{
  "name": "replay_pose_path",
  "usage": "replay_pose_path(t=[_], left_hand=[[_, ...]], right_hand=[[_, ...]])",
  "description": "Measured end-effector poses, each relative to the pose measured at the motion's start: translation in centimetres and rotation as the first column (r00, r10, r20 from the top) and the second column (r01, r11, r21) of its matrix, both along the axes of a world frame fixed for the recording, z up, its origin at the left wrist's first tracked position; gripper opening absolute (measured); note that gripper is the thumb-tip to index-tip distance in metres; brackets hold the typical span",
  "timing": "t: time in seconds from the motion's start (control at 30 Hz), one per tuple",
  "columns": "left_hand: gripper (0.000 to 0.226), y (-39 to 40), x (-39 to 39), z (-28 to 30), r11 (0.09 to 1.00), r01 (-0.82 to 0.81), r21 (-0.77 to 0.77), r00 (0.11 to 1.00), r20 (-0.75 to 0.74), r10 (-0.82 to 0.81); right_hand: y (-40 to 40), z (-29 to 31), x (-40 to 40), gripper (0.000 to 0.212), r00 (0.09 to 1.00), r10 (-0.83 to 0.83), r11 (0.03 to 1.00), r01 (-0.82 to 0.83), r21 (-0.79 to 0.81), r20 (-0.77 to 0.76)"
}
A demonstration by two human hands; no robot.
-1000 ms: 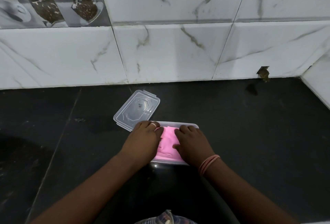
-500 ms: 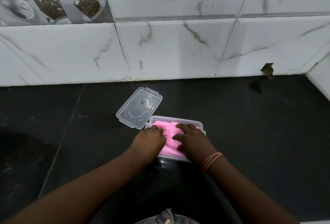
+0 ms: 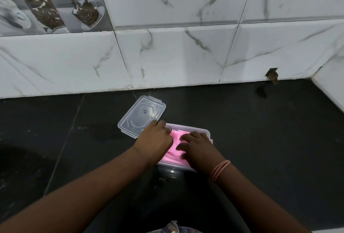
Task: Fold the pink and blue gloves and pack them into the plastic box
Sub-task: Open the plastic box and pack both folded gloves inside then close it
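A person's two bare forearms reached in from the bottom edge of the view toward a clear plastic box [image 3: 208, 132] that sat on a glossy black tabletop [image 3: 260, 139], a little below the centre of the scene. Inside the box lay pink gloves [image 3: 176, 140], folded into flat layers and filling the visible interior; no blue glove could be made out under the hands. The left hand [image 3: 156, 140] rested palm down at the box's 9 o'clock side, fingers loosely together, its fingertips reaching the box's far left corner and the near edge of the lid; a ring [image 3: 168, 129] showed on one finger. The right hand [image 3: 198, 148] lay flat on the pink gloves at the box's 3 o'clock side, fingers slightly spread and pressing down, gripping nothing. Thin pink bands [image 3: 219, 170] circled the right wrist. The box's clear lid [image 3: 141, 116] lay flat on the tabletop at 10 o'clock from the box, turned at an angle, its near corner just beside the left hand. Behind, at 12 o'clock, rose a wall of white marbled tiles [image 3: 186, 56], with a coffee-themed picture tile [image 3: 50, 4] at the upper left. A small broken notch [image 3: 272, 75] marked the wall's base at 2 o'clock.
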State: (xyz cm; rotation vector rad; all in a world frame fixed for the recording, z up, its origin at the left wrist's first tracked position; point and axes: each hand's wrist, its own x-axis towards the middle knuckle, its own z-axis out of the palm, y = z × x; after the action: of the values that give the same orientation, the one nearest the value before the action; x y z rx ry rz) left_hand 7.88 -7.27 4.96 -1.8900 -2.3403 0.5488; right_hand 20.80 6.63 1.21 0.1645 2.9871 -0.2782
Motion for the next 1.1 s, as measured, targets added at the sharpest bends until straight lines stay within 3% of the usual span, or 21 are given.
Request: replay_pose_path(t=[0.13, 0.73, 0.93, 1.0, 1.1], left_hand=[[0.028, -0.3, 0.0, -0.2, 0.994, -0.073, -0.077, 0.997, 0.0, 0.074], [0.026, 1.9, 0.8, -1.6, 0.963, -0.243, -0.113, 0.967, 0.048, 0.249], [0.031, 1.4, 2.0, -0.7, 0.953, -0.294, 0.072, 0.944, 0.176, 0.278], [0.03, 1.4, 2.3, -1.1, 0.961, -0.274, 0.04, 0.934, 0.248, 0.256], [0.051, 1.5, 1.7, -1.7, 0.947, -0.302, -0.107, 0.881, 0.349, 0.32]], right_hand=[[-1.0, 0.1, -0.5, 0.037, 0.998, 0.001, 0.995, 0.005, -0.102, 0.06], [-0.7, 0.0, -0.7, 0.037, 0.985, -0.04, 0.995, 0.054, -0.081, 0.168], [-1.2, -0.1, -0.2, 0.04, 0.994, -0.091, 0.993, 0.086, 0.075, 0.062], [-1.2, -0.1, -0.3, 0.042, 0.985, -0.144, 0.988, 0.137, 0.074, 0.096], [-1.2, -0.3, -0.6, 0.048, 0.953, -0.196, 0.98, 0.18, 0.087, 0.23]])
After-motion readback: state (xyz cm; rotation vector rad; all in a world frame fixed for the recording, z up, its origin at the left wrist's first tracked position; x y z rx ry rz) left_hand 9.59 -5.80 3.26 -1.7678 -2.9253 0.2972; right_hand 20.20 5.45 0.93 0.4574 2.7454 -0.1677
